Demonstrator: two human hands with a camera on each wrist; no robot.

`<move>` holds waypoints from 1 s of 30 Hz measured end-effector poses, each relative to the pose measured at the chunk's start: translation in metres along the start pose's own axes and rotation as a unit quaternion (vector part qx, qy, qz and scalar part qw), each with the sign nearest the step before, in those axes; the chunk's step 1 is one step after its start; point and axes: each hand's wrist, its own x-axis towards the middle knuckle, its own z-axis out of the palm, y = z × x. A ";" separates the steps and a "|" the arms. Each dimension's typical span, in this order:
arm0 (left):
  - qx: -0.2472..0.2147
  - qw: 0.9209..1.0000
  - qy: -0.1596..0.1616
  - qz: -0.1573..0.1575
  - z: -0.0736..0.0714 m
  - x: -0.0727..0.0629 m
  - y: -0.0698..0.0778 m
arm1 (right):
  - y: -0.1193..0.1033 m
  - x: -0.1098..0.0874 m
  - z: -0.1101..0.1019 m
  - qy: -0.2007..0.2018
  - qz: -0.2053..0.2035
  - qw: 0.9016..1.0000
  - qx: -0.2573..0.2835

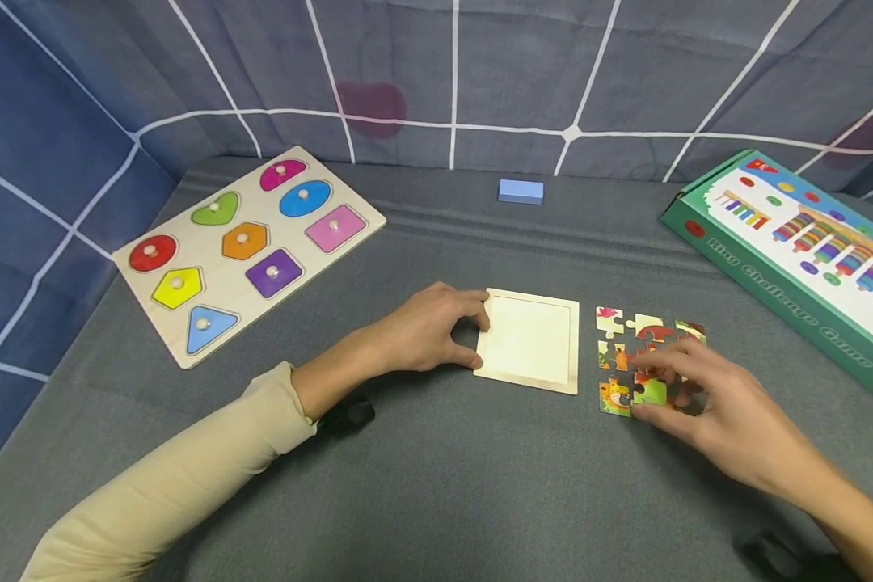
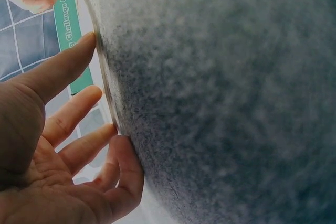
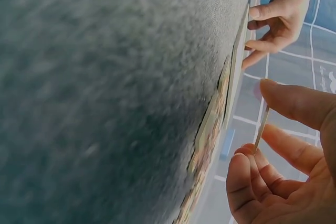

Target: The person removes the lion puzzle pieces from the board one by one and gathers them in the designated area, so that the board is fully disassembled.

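My left hand rests at the left edge of a square wooden puzzle tray, thumb near its lower corner and fingertips near the upper one. The tray's pale recess holds no pieces. In the left wrist view the thumb and fingertips touch the tray's thin edge. My right hand is over several colourful jigsaw pieces laid out just right of the tray, hiding some of them. Between its thumb and fingers it pinches a thin jigsaw piece, seen edge-on and lifted off the cloth.
A wooden shape board with knobbed colour shapes lies at the back left. A small blue block sits at the back. On the right stands a green game box. Grey cloth covers the table, with a gridded curtain behind.
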 end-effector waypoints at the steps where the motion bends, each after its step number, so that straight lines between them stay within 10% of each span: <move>1: 0.000 1.000 0.000 -0.001 0.000 0.000 0.000 | 0.001 -0.002 -0.001 0.002 0.002 1.000 -0.004; 30: 0.002 1.000 0.000 0.009 -0.001 -0.001 -0.001 | 0.036 -0.036 -0.017 -0.030 0.060 0.990 -0.123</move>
